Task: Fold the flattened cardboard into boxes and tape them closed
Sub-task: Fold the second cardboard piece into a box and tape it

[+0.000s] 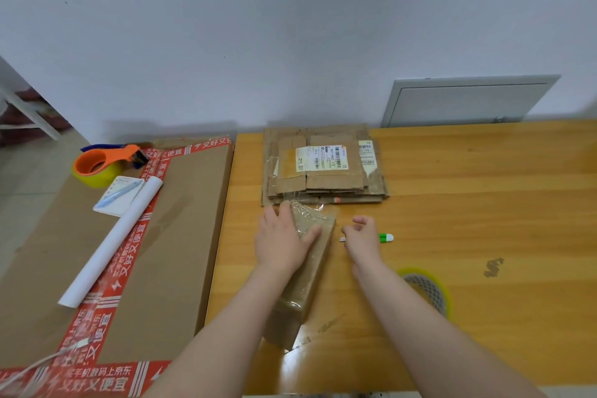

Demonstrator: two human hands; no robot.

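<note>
The small brown taped cardboard box (323, 257) looks done. It lies in the middle of the yellow wooden table (468, 203), under the flat left hand (284, 236). The right hand (361, 236) is curled; I cannot tell if it holds anything. The pile of flat brown cardboard (323, 171) at the back edge still waits.

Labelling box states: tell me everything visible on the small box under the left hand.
The small box is a long, narrow brown cardboard carton, closed, with glossy clear tape wrinkled over its top and near end. It lies flat on the wooden table, angled slightly, far end toward the stack of flattened cardboard; whether they touch is unclear. The left hand rests flat on its far end. The right hand is apart from it.
</note>
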